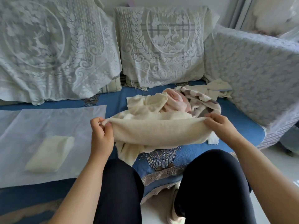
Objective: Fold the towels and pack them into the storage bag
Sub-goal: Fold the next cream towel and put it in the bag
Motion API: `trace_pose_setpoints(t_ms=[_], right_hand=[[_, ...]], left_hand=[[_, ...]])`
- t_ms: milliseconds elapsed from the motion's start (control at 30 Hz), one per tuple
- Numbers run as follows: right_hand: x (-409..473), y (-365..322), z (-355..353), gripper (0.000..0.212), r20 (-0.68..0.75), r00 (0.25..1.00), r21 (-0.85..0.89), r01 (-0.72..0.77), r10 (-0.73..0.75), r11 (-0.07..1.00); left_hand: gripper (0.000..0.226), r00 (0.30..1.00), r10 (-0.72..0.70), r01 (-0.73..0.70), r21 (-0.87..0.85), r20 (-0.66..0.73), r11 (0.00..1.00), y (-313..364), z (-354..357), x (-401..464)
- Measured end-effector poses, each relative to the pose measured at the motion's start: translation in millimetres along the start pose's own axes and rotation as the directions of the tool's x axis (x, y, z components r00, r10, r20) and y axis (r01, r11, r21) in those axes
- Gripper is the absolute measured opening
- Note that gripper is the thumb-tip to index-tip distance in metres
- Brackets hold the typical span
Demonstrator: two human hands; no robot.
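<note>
A cream towel [160, 131] is stretched between my hands above the blue sofa seat, its lower part hanging in folds. My left hand [101, 131] pinches its left end and my right hand [218, 123] pinches its right end. Behind it lies a heap of unfolded towels [181, 102]: cream, pink, and one with grey patches. To the left, a translucent white storage bag [53, 126] lies flat on the seat, with one folded cream towel [50, 153] showing through it.
The blue sofa seat cover [234, 120] has lace-draped back cushions [161, 46] behind and a padded armrest [252, 75] on the right. My knees in dark trousers [210, 183] press against the seat's front edge. A pale cloth [218, 88] lies in the back right corner.
</note>
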State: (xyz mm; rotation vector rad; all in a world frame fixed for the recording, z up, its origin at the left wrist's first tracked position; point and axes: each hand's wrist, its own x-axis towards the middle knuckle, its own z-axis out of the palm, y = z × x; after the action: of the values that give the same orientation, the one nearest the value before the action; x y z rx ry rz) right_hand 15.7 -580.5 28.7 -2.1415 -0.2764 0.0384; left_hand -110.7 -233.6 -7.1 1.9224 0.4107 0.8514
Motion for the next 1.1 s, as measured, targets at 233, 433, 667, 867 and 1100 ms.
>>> trace_pose_setpoints(t_ms=[233,433,667,867,1100], right_hand=[[57,10,8,0.016,0.114,0.982,-0.109,-0.137,0.150,0.984],[109,20,38,0.027,-0.090,0.990,-0.312,-0.128,0.105,0.941],[118,42,67,0.045,-0.170,0.966,-0.376,-0.245,0.193,0.893],[95,1,107,0.044,-0.262,0.898,-0.692,0.080,-0.353,0.718],[83,-33,128,0.039,-0.244,0.862,-0.462,0.298,-0.444,0.835]], left_hand=[[0.015,0.981,-0.178,0.148,0.291,0.080,0.945,-27,27,44],[0.018,0.995,-0.080,0.054,0.381,0.052,0.923,-39,61,95],[0.050,0.892,-0.398,0.241,0.522,0.213,0.818,-80,85,97],[0.076,0.757,-0.611,0.310,0.698,0.230,0.646,-79,81,89],[0.073,0.736,-0.606,0.363,0.580,0.301,0.729,-72,76,82]])
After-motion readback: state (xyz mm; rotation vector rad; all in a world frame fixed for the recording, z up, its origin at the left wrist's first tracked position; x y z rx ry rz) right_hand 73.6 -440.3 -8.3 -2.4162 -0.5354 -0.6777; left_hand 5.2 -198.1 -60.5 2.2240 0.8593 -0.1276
